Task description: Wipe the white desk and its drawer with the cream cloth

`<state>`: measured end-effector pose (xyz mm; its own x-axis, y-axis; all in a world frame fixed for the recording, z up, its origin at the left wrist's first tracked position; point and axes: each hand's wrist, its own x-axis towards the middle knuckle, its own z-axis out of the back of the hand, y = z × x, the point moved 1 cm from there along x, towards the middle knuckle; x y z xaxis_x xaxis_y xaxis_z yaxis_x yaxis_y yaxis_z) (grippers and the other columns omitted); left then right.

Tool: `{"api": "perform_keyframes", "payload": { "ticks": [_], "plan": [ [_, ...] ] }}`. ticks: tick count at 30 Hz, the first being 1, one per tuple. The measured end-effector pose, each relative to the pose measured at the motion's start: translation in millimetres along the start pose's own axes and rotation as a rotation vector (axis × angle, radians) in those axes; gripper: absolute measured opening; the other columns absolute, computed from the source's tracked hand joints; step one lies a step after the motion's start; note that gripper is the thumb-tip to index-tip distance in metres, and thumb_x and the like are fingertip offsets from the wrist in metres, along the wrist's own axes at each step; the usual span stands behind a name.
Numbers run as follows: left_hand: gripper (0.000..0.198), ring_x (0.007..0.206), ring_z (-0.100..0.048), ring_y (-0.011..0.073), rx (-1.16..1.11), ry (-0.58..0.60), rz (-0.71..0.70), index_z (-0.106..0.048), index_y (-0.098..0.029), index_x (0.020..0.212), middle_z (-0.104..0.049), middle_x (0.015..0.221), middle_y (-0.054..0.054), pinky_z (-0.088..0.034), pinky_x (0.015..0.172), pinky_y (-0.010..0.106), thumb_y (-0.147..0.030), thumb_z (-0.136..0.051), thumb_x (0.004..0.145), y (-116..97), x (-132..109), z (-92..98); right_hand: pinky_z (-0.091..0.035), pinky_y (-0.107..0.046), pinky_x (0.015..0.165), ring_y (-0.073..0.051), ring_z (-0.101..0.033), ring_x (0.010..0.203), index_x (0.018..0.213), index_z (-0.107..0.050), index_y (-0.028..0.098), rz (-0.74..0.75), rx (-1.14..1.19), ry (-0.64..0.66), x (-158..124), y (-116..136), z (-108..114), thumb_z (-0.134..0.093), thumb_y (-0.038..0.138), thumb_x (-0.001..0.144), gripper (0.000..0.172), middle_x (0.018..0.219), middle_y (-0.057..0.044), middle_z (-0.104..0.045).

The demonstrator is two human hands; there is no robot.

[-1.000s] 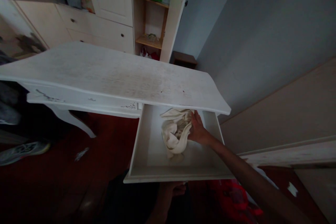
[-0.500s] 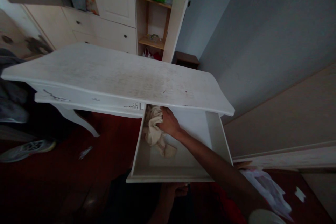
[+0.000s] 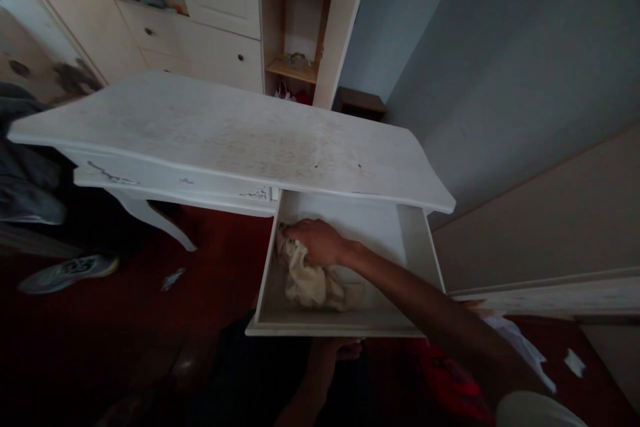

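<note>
Inside the pulled-out white wooden drawer [image 3: 334, 331], toward its left wall, the right hand [image 3: 317, 242] lies palm-down with its fingers curled shut on a crumpled cream cloth [image 3: 311, 285]. The upper folds of the cloth are bunched under the fingertips [image 3: 290, 232] against the left wall, while most of the fabric spreads below and just right of the hand, resting on the drawer floor close to the front board. The forearm crosses the drawer's right front corner. Above the hand, the worn white wooden tabletop [image 3: 225, 137] overhangs the back of the drawer. Beneath the front board, directly below the cloth, the left hand [image 3: 344, 349] sits in deep shadow touching the drawer's underside; whether its fingers are closed or spread cannot be told. Far to the left of both hands, a grey sneaker [image 3: 70, 271] lies on the dark red floor [image 3: 210, 267], and a bright red heap [image 3: 450, 380] sits below the right forearm.
</note>
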<state>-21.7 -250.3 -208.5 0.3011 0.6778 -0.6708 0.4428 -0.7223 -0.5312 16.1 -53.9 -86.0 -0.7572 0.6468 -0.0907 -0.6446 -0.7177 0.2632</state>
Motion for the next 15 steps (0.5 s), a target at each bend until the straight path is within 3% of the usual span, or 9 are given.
{"api": "perform_keyframes", "payload": {
  "ticks": [6, 11, 15],
  "plan": [
    [0.04, 0.063, -0.067, 0.0244, 0.016, 0.008, -0.013, -0.074, -0.01, 0.064, -0.073, 0.066, 0.011, -0.055, 0.066, 0.039, -0.043, -0.087, 0.044, -5, -3, -1.3, -0.048, -0.039, 0.088, -0.026, -0.06, 0.116, 0.122, -0.061, 0.023, 0.24, 0.046, 0.144, -31, 39, -15, -0.066, 0.014, 0.073, 0.05, 0.122, -0.007, -0.069],
    [0.042, 0.063, -0.066, 0.0242, 0.013, 0.008, 0.015, -0.073, -0.01, 0.063, -0.072, 0.066, 0.011, -0.055, 0.068, 0.04, -0.042, -0.088, 0.041, -16, -12, -5.7, -0.046, -0.036, 0.091, -0.024, -0.06, 0.116, 0.126, -0.061, 0.025, 0.305, 0.15, 0.226, -31, 37, -13, -0.067, 0.018, 0.074, 0.053, 0.125, -0.006, -0.068],
    [0.042, 0.065, -0.067, 0.0245, 0.023, 0.008, 0.011, -0.073, -0.01, 0.065, -0.072, 0.067, 0.01, -0.055, 0.069, 0.04, -0.041, -0.086, 0.041, -24, -19, -9.7, -0.047, -0.035, 0.089, -0.024, -0.063, 0.11, 0.131, -0.06, 0.026, 0.329, 0.203, 0.297, -27, 32, -9, -0.069, 0.035, 0.079, 0.054, 0.126, -0.008, -0.067]
  ]
}}
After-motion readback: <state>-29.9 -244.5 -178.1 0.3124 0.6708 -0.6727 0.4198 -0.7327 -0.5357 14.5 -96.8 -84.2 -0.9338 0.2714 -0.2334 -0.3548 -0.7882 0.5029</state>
